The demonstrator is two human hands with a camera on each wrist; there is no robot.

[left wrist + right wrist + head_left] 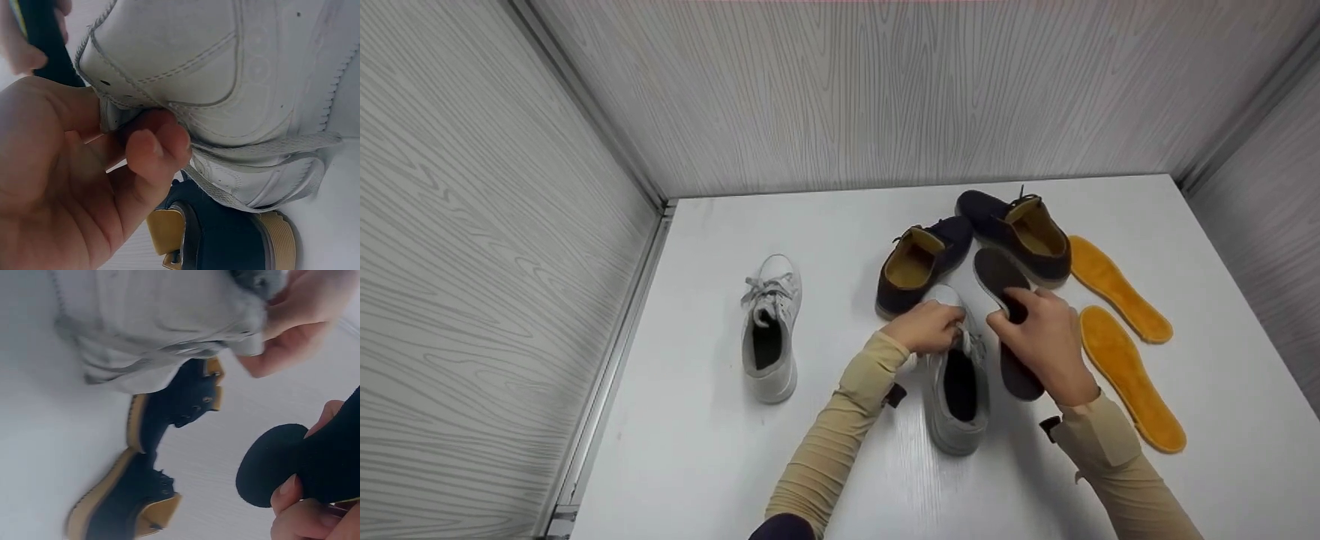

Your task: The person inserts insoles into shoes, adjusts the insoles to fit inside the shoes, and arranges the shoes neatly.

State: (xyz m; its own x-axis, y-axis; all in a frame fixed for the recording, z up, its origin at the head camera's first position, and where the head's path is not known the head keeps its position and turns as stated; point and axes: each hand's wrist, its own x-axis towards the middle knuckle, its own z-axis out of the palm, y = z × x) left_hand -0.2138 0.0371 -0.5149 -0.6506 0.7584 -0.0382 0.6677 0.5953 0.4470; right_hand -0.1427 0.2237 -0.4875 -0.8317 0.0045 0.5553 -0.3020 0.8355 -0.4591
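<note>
My left hand [926, 328] pinches the edge of the opening of a white lace-up sneaker [958, 435], near its tongue and laces. This sneaker stands upright with its toe pointing away. In the left wrist view, thumb and curled fingers close on the upper of the sneaker [169, 50], and loose laces [264, 149] hang beside them. Just to the right, my right hand [1046, 341] holds a dark insole [1021, 379] by its middle, above the table. The right wrist view shows fingers and thumb on both edges of the insole [270, 464].
Another white sneaker [772, 382] stands at the left. Two dark blue shoes with tan linings, one nearer [889, 296] and one farther [1054, 266], stand behind my hands. Two orange insoles, the upper [1121, 289] and the lower [1136, 382], lie at the right. Panels enclose the white table [690, 465].
</note>
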